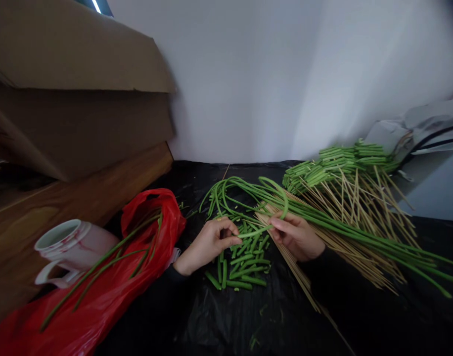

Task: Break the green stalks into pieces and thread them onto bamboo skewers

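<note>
A long green garlic scape [254,233] runs between my two hands, its far part curling up and over in a loop. My left hand [213,241] pinches its left end between thumb and fingers. My right hand [296,234] is closed on the same scape farther along, its fingertips partly hidden. Beneath the hands lies a pile of short cut scape pieces [249,271]. Behind and to the right stretches a bundle of whole scapes [345,228], lying over loose bamboo skewers [371,272].
Skewered rows of scape pieces [338,163] are stacked at the back right. At left are a red plastic bag [152,267] with a few stems on it, a white mug [91,244] and a large cardboard box [100,113]. Black plastic sheeting [226,321] covers the work surface.
</note>
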Tool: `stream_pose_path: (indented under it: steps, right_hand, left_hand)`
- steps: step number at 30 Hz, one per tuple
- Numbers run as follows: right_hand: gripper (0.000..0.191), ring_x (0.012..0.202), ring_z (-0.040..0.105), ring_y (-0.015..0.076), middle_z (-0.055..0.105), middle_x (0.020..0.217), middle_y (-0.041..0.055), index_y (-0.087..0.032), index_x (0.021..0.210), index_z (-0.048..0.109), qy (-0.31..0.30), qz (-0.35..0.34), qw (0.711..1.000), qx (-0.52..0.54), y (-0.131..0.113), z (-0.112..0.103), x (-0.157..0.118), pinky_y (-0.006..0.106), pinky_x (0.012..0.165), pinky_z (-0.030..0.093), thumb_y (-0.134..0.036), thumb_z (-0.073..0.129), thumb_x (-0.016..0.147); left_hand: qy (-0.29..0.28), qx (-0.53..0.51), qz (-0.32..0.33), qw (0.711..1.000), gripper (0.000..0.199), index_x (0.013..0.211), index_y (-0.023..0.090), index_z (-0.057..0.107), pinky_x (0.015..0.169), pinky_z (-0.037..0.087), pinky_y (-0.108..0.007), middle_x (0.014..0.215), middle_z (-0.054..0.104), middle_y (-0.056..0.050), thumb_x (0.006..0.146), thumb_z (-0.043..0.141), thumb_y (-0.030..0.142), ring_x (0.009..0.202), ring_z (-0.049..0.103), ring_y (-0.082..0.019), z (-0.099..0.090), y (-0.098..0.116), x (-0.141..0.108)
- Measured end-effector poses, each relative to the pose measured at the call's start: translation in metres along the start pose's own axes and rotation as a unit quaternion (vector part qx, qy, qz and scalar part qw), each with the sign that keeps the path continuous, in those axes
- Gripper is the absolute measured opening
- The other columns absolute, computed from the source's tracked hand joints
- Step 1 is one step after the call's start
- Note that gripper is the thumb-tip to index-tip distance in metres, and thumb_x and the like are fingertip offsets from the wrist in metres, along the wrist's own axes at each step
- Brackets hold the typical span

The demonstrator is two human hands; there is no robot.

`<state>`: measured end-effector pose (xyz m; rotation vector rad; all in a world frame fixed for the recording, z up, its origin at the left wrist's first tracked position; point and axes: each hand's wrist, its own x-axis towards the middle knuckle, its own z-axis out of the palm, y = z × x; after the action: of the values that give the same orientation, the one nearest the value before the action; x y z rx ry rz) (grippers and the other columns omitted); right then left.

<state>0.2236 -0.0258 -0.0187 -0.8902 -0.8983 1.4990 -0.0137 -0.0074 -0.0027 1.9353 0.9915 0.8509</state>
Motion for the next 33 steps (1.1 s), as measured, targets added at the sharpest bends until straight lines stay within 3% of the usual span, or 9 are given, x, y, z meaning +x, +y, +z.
stream_pose_path:
  steps: [4, 9, 16, 22, 23, 25, 30, 33]
  right_hand:
    - [0.032, 0.050, 0.053, 0.0102, 0.063, 0.060, -0.0014, -0.019, 0.071, 0.069, -0.002, -0.013, 1.000, -0.004, 0.001, 0.001, 0.001, 0.025, 0.046, 0.039, -0.037, 0.089, 0.055]
    - [0.029, 0.049, 0.055, 0.0111, 0.064, 0.059, 0.0001, -0.018, 0.074, 0.072, -0.048, -0.014, 0.996, -0.075, 0.010, 0.003, 0.000, 0.027, 0.048, 0.043, -0.038, 0.087, 0.059]
    - [0.026, 0.051, 0.057, 0.0125, 0.066, 0.059, 0.0004, -0.018, 0.077, 0.073, -0.076, -0.014, 0.992, -0.099, 0.015, 0.005, -0.001, 0.027, 0.048, 0.045, -0.037, 0.084, 0.064]
    - [0.030, 0.046, 0.054, 0.0095, 0.065, 0.058, -0.0003, -0.017, 0.068, 0.070, -0.067, 0.003, 0.996, -0.057, 0.004, 0.005, -0.004, 0.024, 0.046, 0.041, -0.039, 0.087, 0.058]
    - [0.030, 0.045, 0.053, 0.0093, 0.064, 0.057, -0.0006, -0.017, 0.067, 0.070, -0.069, 0.009, 0.996, -0.053, 0.002, 0.005, -0.005, 0.024, 0.045, 0.040, -0.039, 0.088, 0.057]
    - [0.030, 0.046, 0.052, 0.0093, 0.063, 0.056, -0.0010, -0.017, 0.067, 0.069, -0.086, 0.018, 0.995, -0.053, 0.000, 0.006, -0.006, 0.023, 0.044, 0.039, -0.039, 0.087, 0.058]
    - [0.027, 0.047, 0.052, 0.0090, 0.063, 0.058, -0.0015, -0.017, 0.072, 0.070, -0.141, 0.027, 0.987, -0.066, 0.005, 0.007, -0.009, 0.024, 0.047, 0.040, -0.038, 0.085, 0.063]
    - [0.026, 0.048, 0.053, 0.0092, 0.064, 0.059, -0.0016, -0.017, 0.074, 0.071, -0.155, 0.019, 0.985, -0.078, 0.008, 0.006, -0.009, 0.025, 0.049, 0.041, -0.038, 0.084, 0.065]
  left_hand:
    - [0.033, -0.159, -0.070, 0.984, 0.028, 0.074, 0.014, 0.064, 0.054, 0.030, -0.020, 0.064, 0.052, 0.003, 0.073, 0.079, 0.038, 0.058, 0.040, -0.009, -0.002, -0.001, 0.003]
    - [0.067, -0.375, -0.137, 0.914, 0.038, 0.072, 0.014, 0.058, 0.046, 0.026, -0.016, 0.056, 0.044, 0.007, 0.068, 0.083, 0.042, 0.048, 0.032, -0.004, -0.001, -0.001, 0.003]
    - [0.067, -0.515, -0.152, 0.841, 0.029, 0.073, 0.014, 0.057, 0.055, 0.041, -0.016, 0.066, 0.049, 0.004, 0.071, 0.083, 0.025, 0.058, 0.046, -0.006, 0.004, 0.002, 0.003]
    - [0.100, -0.613, -0.137, 0.772, 0.015, 0.083, 0.014, 0.058, 0.063, 0.047, -0.017, 0.080, 0.053, 0.001, 0.084, 0.072, 0.022, 0.072, 0.055, -0.008, -0.014, 0.004, 0.005]
    - [0.104, -0.613, -0.133, 0.772, 0.013, 0.082, 0.014, 0.058, 0.059, 0.045, -0.016, 0.080, 0.053, 0.000, 0.085, 0.069, 0.021, 0.068, 0.053, -0.007, -0.017, 0.004, 0.005]
    - [0.086, -0.580, -0.129, 0.799, 0.009, 0.084, 0.014, 0.059, 0.049, 0.038, -0.013, 0.076, 0.050, 0.002, 0.086, 0.066, 0.020, 0.056, 0.045, -0.004, -0.018, 0.005, 0.004]
    - [-0.044, -0.370, -0.155, 0.915, 0.027, 0.090, 0.012, 0.069, 0.039, 0.013, -0.016, 0.054, 0.037, 0.007, 0.086, 0.066, 0.039, 0.042, 0.021, -0.003, -0.002, 0.009, -0.002]
    - [-0.123, -0.255, -0.162, 0.945, 0.037, 0.085, 0.011, 0.074, 0.042, 0.014, -0.019, 0.049, 0.038, 0.007, 0.080, 0.071, 0.048, 0.043, 0.023, -0.004, 0.004, 0.013, -0.006]
